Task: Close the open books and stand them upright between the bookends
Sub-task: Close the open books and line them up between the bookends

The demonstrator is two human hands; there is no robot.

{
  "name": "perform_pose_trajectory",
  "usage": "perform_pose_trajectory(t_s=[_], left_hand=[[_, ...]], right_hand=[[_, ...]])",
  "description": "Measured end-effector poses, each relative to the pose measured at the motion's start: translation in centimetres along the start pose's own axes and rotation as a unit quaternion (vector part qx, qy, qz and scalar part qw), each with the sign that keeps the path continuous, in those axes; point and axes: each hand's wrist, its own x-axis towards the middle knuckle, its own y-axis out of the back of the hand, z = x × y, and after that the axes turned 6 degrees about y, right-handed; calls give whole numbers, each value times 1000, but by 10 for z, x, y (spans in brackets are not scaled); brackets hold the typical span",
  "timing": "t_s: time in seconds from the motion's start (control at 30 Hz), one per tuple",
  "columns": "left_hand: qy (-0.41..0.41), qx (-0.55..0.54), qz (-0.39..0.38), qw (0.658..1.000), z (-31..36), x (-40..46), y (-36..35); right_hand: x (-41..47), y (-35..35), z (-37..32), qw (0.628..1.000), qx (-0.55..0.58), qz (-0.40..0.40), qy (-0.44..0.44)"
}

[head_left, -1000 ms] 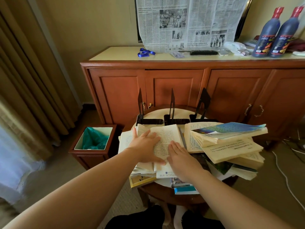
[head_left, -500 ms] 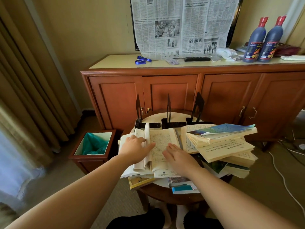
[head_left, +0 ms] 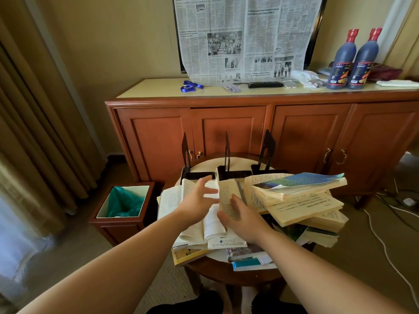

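On the round counter (head_left: 226, 267) a half-closed book (head_left: 221, 200) lies on top of the near pile, its pages standing up in a ridge between the two hands. The left hand (head_left: 197, 203) is just left of that ridge with its fingers spread and straight, fingertips at the pages; motion blur makes it hard to say whether they actually touch. The right hand (head_left: 243, 217) lies flat and relaxed on the right-hand page, gripping nothing. That page carries columns of print too small to read; a white slip under the book's near edge bears a round blue emblem and lines of tiny text.

Just behind the book stand three black bookends (head_left: 226, 155), with no books between them. To the right of the book a heap of open books (head_left: 301, 200) leans in layers, the top one showing a blue and green cover.

Behind the counter stands a wooden sideboard (head_left: 249, 128). On it, far right of the book, are two dark bottles (head_left: 353, 62) with red caps and labels I cannot read. A newspaper (head_left: 244, 37) hangs above; its headline reads partly "Sabah sasar lebih empat juta".
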Motion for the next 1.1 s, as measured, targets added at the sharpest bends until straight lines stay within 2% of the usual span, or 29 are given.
perform_pose_trajectory(t_s=[0.13,0.27,0.4,0.5,0.57,0.77,0.93,1.1], left_hand=[[6,24,-86,996,1,3,-5],[-16,215,-100,971,-5,5,-5],[-47,401,-68,912,-13,11,-1],[-57,480,-66,873,-19,24,5],[-56,502,-85,859,-22,30,6],[-63,539,-85,835,-30,38,1],[-56,517,-76,851,-41,38,-1],[-60,492,-66,866,-45,41,-2]], right_hand=[[-1,4,1,998,44,31,13],[1,12,4,998,20,62,12],[0,14,4,995,-75,65,13],[-1,9,-3,967,-244,61,44],[1,5,-7,937,-334,52,87],[18,-4,-7,913,-396,-25,99],[60,-1,1,923,-372,-73,58],[101,-9,2,917,-390,-78,33]])
